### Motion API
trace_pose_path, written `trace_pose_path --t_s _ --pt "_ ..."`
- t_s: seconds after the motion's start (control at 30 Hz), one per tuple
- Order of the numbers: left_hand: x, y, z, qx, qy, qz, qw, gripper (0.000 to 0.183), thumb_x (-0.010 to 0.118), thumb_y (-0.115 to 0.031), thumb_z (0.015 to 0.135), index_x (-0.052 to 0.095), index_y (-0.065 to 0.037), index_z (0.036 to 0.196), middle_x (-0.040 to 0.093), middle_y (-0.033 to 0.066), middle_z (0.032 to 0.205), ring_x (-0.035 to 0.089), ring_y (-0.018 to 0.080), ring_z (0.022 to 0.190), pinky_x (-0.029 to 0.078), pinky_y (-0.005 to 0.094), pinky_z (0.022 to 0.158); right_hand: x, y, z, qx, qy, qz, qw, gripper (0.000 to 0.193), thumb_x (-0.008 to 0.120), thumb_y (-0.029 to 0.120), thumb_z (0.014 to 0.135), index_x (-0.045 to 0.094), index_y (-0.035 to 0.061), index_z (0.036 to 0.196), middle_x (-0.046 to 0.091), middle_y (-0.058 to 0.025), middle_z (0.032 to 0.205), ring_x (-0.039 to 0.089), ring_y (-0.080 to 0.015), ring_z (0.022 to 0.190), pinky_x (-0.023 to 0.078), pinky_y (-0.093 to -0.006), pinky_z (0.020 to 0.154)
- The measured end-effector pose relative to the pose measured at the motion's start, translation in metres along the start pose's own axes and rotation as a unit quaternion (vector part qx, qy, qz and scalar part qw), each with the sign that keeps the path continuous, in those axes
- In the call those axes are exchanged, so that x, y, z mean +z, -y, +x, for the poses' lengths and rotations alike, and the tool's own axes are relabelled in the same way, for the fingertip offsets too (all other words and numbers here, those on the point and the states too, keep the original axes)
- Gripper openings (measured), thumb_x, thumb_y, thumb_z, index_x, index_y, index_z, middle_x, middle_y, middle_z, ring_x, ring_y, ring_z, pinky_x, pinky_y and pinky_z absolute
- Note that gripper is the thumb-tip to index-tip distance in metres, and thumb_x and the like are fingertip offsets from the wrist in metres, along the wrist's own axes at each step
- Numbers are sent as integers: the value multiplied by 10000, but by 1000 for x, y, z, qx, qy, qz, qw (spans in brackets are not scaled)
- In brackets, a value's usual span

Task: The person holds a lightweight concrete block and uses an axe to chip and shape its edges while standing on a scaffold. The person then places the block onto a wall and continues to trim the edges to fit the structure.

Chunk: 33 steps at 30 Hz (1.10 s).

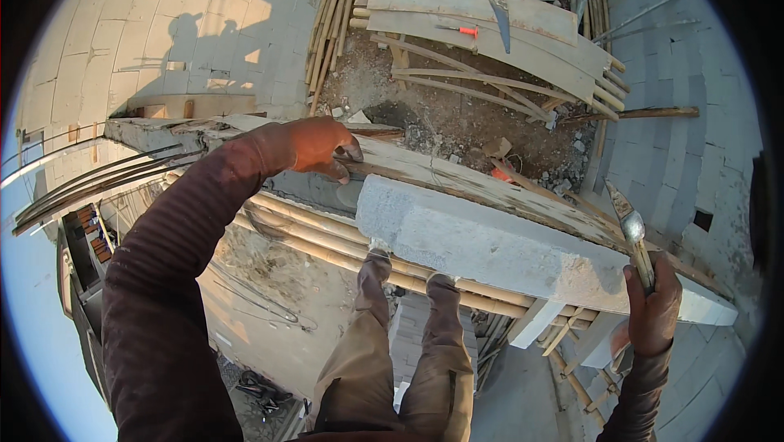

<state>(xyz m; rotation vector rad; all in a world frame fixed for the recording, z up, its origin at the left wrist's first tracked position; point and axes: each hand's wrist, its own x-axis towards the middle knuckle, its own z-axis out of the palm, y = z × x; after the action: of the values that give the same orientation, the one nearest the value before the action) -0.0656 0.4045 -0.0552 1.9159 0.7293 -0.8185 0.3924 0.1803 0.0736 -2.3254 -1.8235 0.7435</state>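
My right hand (654,303) is closed around a wooden-handled hand tool with a pointed metal head (632,225), held upright over the right end of the wall. My left hand (317,148) is over the wall top, fingers bent and apart, with nothing seen between them. Its fingertips are next to a long wooden board (457,176) and the grey mortar bed (314,194); whether they touch is unclear. Just right of these fingertips begins a long white block (490,234), lying along the wall beside the board.
My feet stand on bamboo poles (327,234) along the wall's near side, high above ground. Below on the far side, planks (482,13) on poles carry a handsaw (501,21) and an orange-handled tool (467,32). Bent steel bars (106,185) stick out at left.
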Motion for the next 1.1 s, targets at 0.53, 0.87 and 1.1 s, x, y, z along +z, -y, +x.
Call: trace_pose_path --t_s 0.53,0.87,1.1 --pt "11 9 -5 91 -132 60 985 337 686 -276 887 697 -95 1171 705 190 1025 658 400 928 523 476 838 63 45 -23 -131 -13 -9 991 437 851 209 705 514 5 896 612 -213 1254 580 -436 1196 498 -498 979" --pt "9 -1 -5 59 -105 36 992 347 695 -264 868 701 -85 1165 701 192 1054 645 401 982 500 465 880 80 35 -22 -201 -13 -70 977 470 868 243 623 511 38 851 570 -212 1338 517 -404 1291 385 -561 1104" --pt "9 -3 -5 59 -105 34 992 377 672 -332 892 696 -89 1179 699 190 1083 646 393 1000 495 468 892 73 33 -14 -218 35 -41 974 477 859 122 553 522 26 878 552 -214 1354 519 -405 1274 391 -548 1097"
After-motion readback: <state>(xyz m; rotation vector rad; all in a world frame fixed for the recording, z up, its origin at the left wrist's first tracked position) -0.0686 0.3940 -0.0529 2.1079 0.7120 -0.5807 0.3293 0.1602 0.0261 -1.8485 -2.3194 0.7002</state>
